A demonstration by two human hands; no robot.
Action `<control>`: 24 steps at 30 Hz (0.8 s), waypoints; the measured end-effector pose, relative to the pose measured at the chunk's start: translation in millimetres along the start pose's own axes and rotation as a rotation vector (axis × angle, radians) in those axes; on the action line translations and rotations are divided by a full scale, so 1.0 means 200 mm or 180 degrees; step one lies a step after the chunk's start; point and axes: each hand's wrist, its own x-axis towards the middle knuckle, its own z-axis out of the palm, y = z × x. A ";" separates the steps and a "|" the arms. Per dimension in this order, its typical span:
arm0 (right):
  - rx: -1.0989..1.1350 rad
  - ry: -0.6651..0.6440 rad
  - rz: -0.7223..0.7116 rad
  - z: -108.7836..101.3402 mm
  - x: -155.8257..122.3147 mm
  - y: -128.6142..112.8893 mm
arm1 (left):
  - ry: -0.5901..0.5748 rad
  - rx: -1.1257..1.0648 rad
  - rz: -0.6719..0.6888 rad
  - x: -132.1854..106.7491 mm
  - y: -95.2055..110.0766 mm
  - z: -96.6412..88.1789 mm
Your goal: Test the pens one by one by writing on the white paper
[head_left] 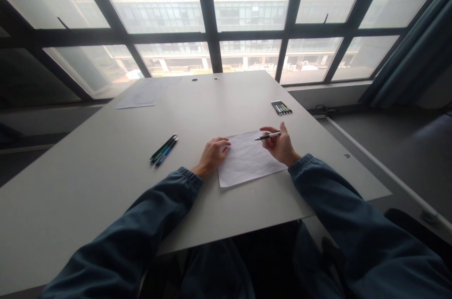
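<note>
A white sheet of paper (247,162) lies on the white table in front of me. My left hand (213,153) rests on its left edge, fingers stretched out and holding nothing. Over the right part of the sheet, my right hand (278,146) grips a black and white pen (268,136), whose tip points left. The pen tip seems to hover just above the paper. Left of my left hand lie three pens (164,150), with black, green and blue barrels, side by side.
A row of several pens (281,107) lies near the table's right edge. More paper sheets (137,96) are at the far left corner. Two small dark items, one a round disc (194,79), sit at the far edge. Windows stand beyond the table (88,195).
</note>
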 end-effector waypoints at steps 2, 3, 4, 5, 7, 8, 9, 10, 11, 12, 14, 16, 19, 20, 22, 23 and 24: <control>-0.0217 0.0011 0.0019 0.01 0.00 0.01 | -0.0065 -0.0056 0.0011 0.00 0.01 0.00; -0.0287 -0.0002 0.0023 0.02 -0.01 0.02 | -0.0097 -0.0062 0.0016 0.00 0.01 0.00; -0.0351 -0.0017 0.0006 0.02 -0.01 0.03 | -0.0127 -0.0058 0.0019 0.00 0.02 0.00; -0.0427 -0.0005 -0.0051 0.03 -0.01 0.03 | -0.0154 -0.0049 0.0023 0.00 0.02 0.00; -0.0663 0.0085 -0.0236 0.04 -0.02 0.04 | -0.0213 -0.0025 0.0032 0.00 0.03 -0.01; -0.0802 0.0137 -0.0326 0.04 -0.02 0.04 | -0.0243 -0.0009 0.0033 0.00 0.03 -0.01; -0.0926 0.0153 -0.0378 0.05 -0.03 0.05 | -0.0266 0.0011 0.0031 0.00 0.03 -0.02; -0.1027 0.0105 -0.0380 0.04 -0.03 0.05 | -0.0285 0.0030 0.0031 0.00 0.03 -0.02; -0.1115 0.0009 -0.0360 0.04 -0.03 0.06 | -0.0303 0.0049 0.0032 0.00 0.03 -0.02; -0.1215 -0.0093 -0.0353 0.04 -0.03 0.06 | -0.0317 0.0062 0.0031 0.00 0.03 -0.02; -0.1516 -0.0167 -0.0466 0.03 -0.03 0.08 | -0.0333 0.0076 0.0026 0.00 0.03 -0.02; -0.1954 -0.0029 -0.0707 0.02 -0.03 0.10 | -0.0340 0.0074 0.0015 0.00 0.03 -0.03; -0.2429 0.0128 -0.0883 0.02 -0.04 0.14 | -0.0322 0.0059 0.0009 0.00 0.03 -0.03; -0.2511 0.0111 -0.0869 0.03 -0.04 0.15 | -0.0315 0.0057 0.0016 0.00 0.02 -0.03; -0.2637 0.0054 -0.0811 0.03 -0.06 0.16 | -0.0310 0.0068 0.0035 0.00 0.02 -0.03; -0.2712 0.0037 -0.0806 0.04 -0.07 0.16 | -0.0312 0.0078 0.0042 0.00 0.02 -0.03; -0.2793 0.0022 -0.0815 0.04 -0.08 0.16 | -0.0318 0.0087 0.0050 0.00 0.01 -0.02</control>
